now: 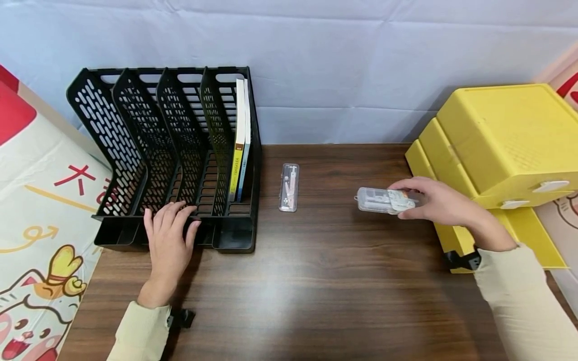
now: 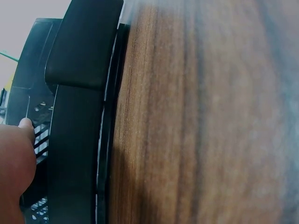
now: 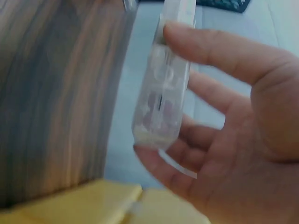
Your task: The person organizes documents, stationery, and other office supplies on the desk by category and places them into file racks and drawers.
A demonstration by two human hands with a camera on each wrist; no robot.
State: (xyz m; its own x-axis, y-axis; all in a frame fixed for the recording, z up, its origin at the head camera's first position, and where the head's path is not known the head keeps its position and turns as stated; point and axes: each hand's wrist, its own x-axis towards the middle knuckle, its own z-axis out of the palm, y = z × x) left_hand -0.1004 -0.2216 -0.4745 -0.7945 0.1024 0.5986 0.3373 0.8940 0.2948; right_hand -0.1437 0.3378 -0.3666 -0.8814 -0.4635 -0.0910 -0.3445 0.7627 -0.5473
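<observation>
My right hand (image 1: 435, 200) pinches a small clear plastic case (image 1: 381, 200) above the table, in front of the yellow drawers. In the right wrist view, thumb and fingers hold this see-through case (image 3: 161, 100) by its sides; its contents are blurred. My left hand (image 1: 169, 243) rests with its fingers over the front edge of a black file organizer (image 1: 205, 103). The left wrist view shows the thumb (image 2: 25, 128) by the organizer's front wall (image 2: 77, 154). Between the hands, a clear compass set case (image 1: 289, 188) lies flat on the table.
Two thin books (image 1: 241, 145) stand in the organizer's rightmost slot. A yellow drawer unit (image 1: 510, 135) stands at the right, with a lower drawer (image 1: 539, 235) pulled out. Behind the wooden table (image 1: 316, 286) hangs a pale cloth (image 1: 325, 70).
</observation>
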